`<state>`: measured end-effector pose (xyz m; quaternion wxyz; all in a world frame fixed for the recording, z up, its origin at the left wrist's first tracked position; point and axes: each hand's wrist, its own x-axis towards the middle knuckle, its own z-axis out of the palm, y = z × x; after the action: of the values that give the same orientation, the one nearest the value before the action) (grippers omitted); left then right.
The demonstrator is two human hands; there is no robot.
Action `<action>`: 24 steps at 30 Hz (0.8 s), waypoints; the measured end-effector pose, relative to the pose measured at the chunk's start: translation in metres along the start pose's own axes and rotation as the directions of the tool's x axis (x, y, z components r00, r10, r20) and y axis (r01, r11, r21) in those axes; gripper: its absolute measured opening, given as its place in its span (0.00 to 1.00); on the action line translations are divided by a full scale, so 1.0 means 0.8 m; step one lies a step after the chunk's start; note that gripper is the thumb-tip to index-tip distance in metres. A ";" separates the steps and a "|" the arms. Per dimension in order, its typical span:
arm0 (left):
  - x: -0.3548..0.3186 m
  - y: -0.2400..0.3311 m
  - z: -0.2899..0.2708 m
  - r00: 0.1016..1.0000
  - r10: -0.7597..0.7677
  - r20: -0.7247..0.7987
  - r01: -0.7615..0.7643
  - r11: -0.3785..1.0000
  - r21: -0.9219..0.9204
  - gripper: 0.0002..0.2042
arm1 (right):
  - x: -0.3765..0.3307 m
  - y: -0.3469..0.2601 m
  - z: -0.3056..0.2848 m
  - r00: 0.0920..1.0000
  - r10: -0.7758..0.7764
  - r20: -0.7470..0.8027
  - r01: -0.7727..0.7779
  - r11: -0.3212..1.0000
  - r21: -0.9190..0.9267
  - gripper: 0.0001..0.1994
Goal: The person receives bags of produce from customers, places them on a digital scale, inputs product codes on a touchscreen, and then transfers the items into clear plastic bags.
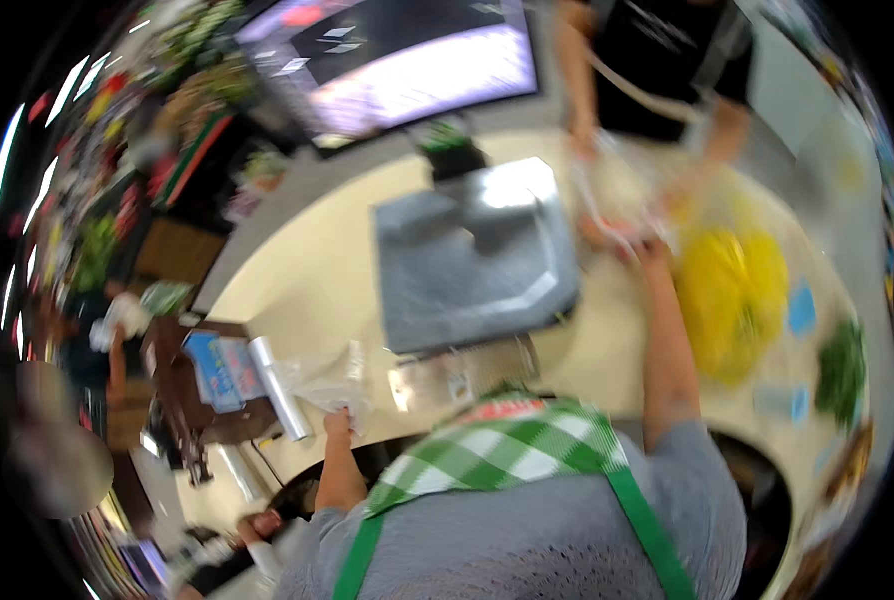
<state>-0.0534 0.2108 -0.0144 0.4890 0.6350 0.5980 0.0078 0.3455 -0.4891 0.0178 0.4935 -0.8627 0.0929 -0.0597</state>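
My left hand (pixel 338 420) is closed on a thin clear plastic bag (pixel 339 378), which stretches beside a roll of plastic bags (pixel 280 388). My right hand (pixel 651 250) reaches far forward across the table, its fingers closed at a white-edged clear plastic bag (pixel 607 222) with something reddish in it; blur hides the finer detail. The hands of a person (pixel 667 60) in black are at that same bag from the far side. Between my arms sits a weighing scale (pixel 472 265) with a broad grey metal platform and nothing on it.
A yellow plastic bag (pixel 732 300) stands right of my right forearm, with leafy greens (pixel 841 372) beyond it. A brown stand (pixel 212 385) holds a blue sign at left. A large screen (pixel 417 75) rises behind the pale round table (pixel 287 240). Produce shelves line the far left.
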 end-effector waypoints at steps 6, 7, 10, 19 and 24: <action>0.002 0.006 0.056 0.996 0.087 0.027 -0.090 0.978 0.187 0.15 | 0.050 0.107 0.027 0.871 0.486 -0.064 -0.297 0.626 0.721 0.25; -0.001 -0.003 0.054 0.993 0.119 -0.020 -0.113 0.977 0.180 0.12 | 0.044 0.104 0.032 0.883 0.470 -0.015 -0.316 0.617 0.721 0.23; -0.025 -0.003 0.057 0.979 0.178 -0.094 -0.159 0.970 0.183 0.10 | 0.001 0.072 0.036 0.897 0.438 -0.052 -0.317 0.722 0.614 0.18; -0.014 -0.010 0.058 0.992 0.109 0.058 -0.107 0.993 -0.038 0.13 | -0.222 0.038 0.045 0.897 0.256 0.361 -0.282 0.959 0.019 0.19; 0.022 -0.043 0.054 0.978 0.132 0.162 -0.104 0.980 -0.170 0.13 | -0.256 0.017 0.059 0.906 -0.049 0.421 0.261 0.847 -0.463 0.21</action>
<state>-0.0486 0.1913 -0.0685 0.5870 0.6263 0.5122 0.0299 0.1539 -0.4111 -0.0203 0.2496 -0.9607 -0.0669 0.1010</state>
